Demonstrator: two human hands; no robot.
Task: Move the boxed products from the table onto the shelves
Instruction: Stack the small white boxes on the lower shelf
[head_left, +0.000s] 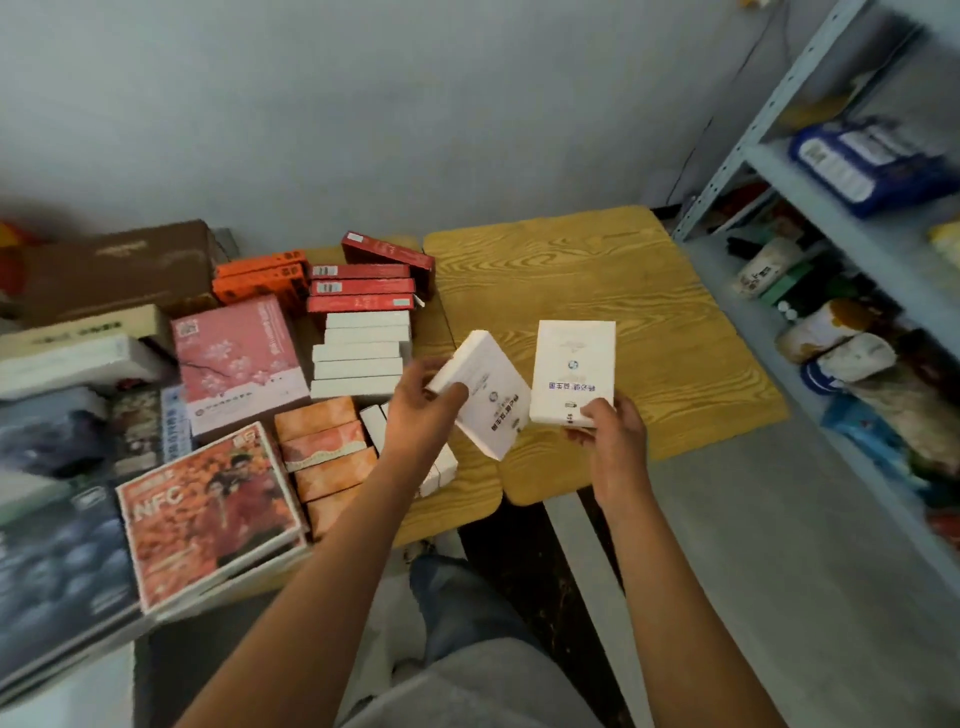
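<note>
Hands (426, 410) (608, 431) each grip white box (488, 400) (571, 374); stacked boxes (358, 358) left, shelves (831, 218) right.

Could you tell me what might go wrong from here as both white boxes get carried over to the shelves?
1. The left hand pinches its tilted white box near one corner only, so it could slip or swing out.
2. The right hand holds the other white box by its lower edge, a similarly light hold.
3. The shelves already look crowded with packets, so sliding boxes in may knock something off.
</note>
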